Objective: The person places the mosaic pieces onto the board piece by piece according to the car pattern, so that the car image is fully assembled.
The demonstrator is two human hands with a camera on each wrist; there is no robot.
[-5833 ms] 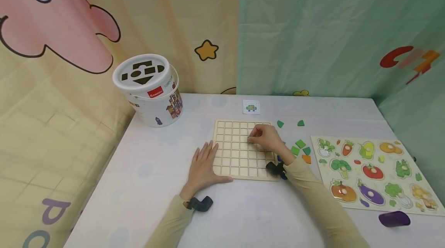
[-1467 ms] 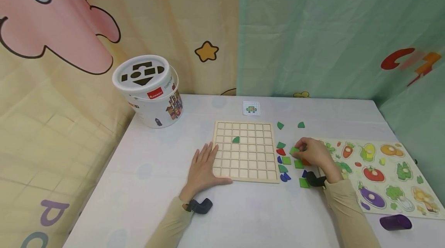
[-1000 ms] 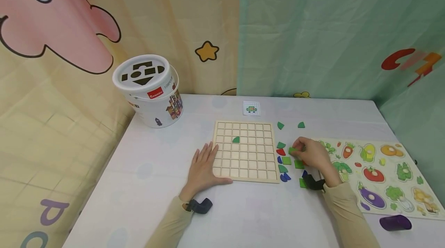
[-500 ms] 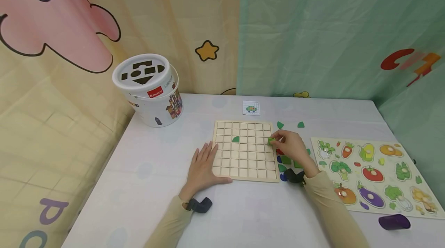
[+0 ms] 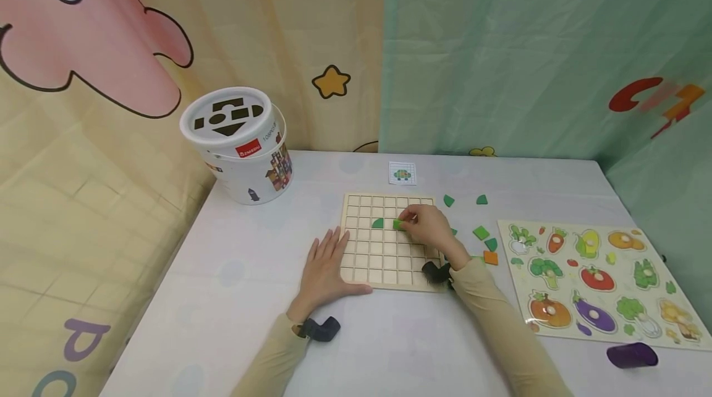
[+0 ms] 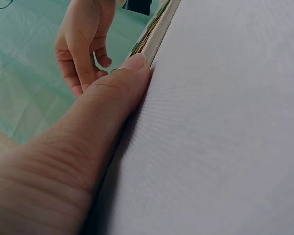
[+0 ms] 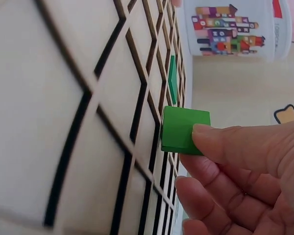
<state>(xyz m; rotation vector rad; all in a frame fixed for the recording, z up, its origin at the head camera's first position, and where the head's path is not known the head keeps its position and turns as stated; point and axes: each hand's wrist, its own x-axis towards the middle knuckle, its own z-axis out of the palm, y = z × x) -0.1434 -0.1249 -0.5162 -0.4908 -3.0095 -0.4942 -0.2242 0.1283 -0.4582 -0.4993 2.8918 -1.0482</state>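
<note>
White bucket (image 5: pixel 245 165) far left on surface (image 5: pixel 411 341); left hand (image 5: pixel 327 270) at grid board's (image 5: pixel 382 263) left edge, fingers straight, thumb apart; green quarter-round (image 5: pixel 378 223) in a cell; green square tile (image 7: pixel 179 129) right of it, above board, contact unclear; right hand's (image 5: pixel 427 225) fingers clamped on tile; then loose pieces (image 5: pixel 481 233), vegetable puzzle (image 5: pixel 624 273)

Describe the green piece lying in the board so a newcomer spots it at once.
Find the pale wooden board on the table. Count three cells in from its left edge and three from its far edge: the green piece lies there. Its quarter-circle shape and darker green set it apart from the square pinched in the right hand nearby.
</note>
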